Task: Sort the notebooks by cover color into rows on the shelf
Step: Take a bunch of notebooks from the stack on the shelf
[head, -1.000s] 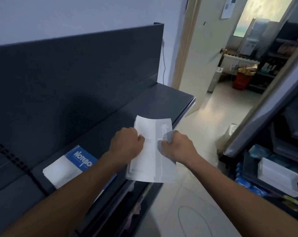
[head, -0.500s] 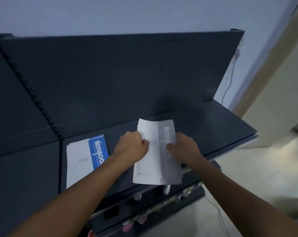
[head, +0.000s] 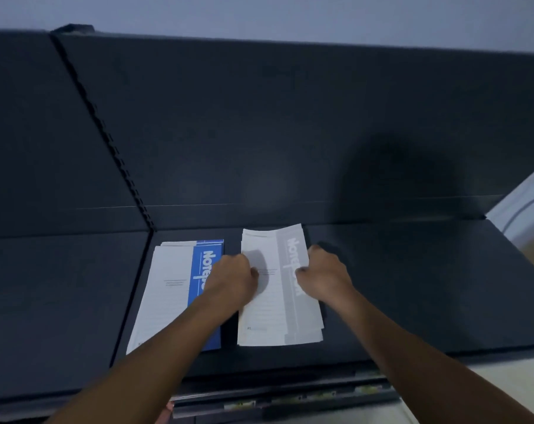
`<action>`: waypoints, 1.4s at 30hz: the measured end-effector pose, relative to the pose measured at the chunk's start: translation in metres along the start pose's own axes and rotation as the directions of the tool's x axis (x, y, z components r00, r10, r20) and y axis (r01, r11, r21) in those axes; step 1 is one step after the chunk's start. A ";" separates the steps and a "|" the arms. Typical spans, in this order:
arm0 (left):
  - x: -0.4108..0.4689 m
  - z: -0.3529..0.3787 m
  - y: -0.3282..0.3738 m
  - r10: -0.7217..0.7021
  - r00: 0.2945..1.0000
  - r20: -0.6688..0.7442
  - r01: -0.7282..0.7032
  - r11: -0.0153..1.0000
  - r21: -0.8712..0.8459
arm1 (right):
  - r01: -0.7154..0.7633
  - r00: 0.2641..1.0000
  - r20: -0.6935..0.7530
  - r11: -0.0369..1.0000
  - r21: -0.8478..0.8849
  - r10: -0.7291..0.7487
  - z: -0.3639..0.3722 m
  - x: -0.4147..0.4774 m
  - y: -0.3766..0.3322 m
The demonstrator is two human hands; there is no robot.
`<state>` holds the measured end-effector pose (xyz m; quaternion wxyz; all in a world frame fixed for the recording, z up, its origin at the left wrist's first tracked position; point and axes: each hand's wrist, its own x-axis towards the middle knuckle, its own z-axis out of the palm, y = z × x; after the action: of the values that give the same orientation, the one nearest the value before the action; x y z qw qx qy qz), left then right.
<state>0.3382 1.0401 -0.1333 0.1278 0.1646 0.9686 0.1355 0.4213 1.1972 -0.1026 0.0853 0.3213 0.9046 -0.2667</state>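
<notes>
Item, grey-banded notebooks (head: 276, 316): a small stack with white covers and a pale grey strip of lettering down the right side. It lies flat on the dark shelf (head: 412, 286), well inside the front edge; half a second ago it hung out past that edge, raised in both hands. Left hand (head: 233, 278): fingers curled at the stack's left edge, thumb on the white cover, gripping it. Right hand (head: 323, 278): curled over the right edge, thumb on the grey strip, gripping likewise. Both hands hold as they did before, but are now carried further in over the shelf. Item, blue-banded notebooks (head: 173, 295): a second stack, white with a bright blue strip, flat on the same shelf just left of the grey one. A narrow strip of bare shelf shows between them, and the left forearm crosses the near right corner of this stack. It sits where it sat earlier, beside the slotted upright (head: 106, 133). The two stacks now lie side by side, roughly level. Back panel (head: 259, 133): dark, with a round shadow to the right. Pale wall (head: 259, 13) above. Lower shelf edge (head: 290, 399) below, with small labels too blurred to read. The doorway seen a second ago is out of sight.
</notes>
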 end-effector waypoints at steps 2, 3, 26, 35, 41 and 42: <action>0.003 0.005 0.001 -0.026 1.000 0.009 0.026 1.000 0.002 | 0.001 1.000 0.028 0.999 -0.036 0.000 0.003 0.011 0.000; 0.004 0.007 0.003 -0.037 0.999 0.016 0.037 0.999 0.001 | -0.004 0.999 0.040 0.998 -0.062 0.006 0.004 0.016 0.000; -0.008 -0.019 0.014 0.107 0.963 -0.246 -0.051 0.973 0.224 | 0.300 0.935 -0.053 0.860 -0.413 -0.351 -0.009 0.019 -0.007; -0.046 -0.093 -0.080 -0.029 0.933 -0.357 0.071 0.992 0.105 | 0.674 0.706 0.020 0.662 -0.329 -0.708 -0.005 -0.003 -0.114; -0.099 -0.141 -0.190 -0.147 0.902 -0.406 0.190 0.979 0.067 | 0.828 0.522 0.119 0.468 -0.308 -0.845 0.043 -0.054 -0.219; -0.110 -0.149 -0.212 -0.170 0.898 -0.405 0.209 0.976 0.055 | 0.847 0.490 0.133 0.435 -0.304 -0.861 0.054 -0.064 -0.238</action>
<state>0.3342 0.7754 -0.0368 -0.0673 0.0445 0.9911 0.1058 0.3211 0.9784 -0.0253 -0.0277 -0.1928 0.9746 -0.1109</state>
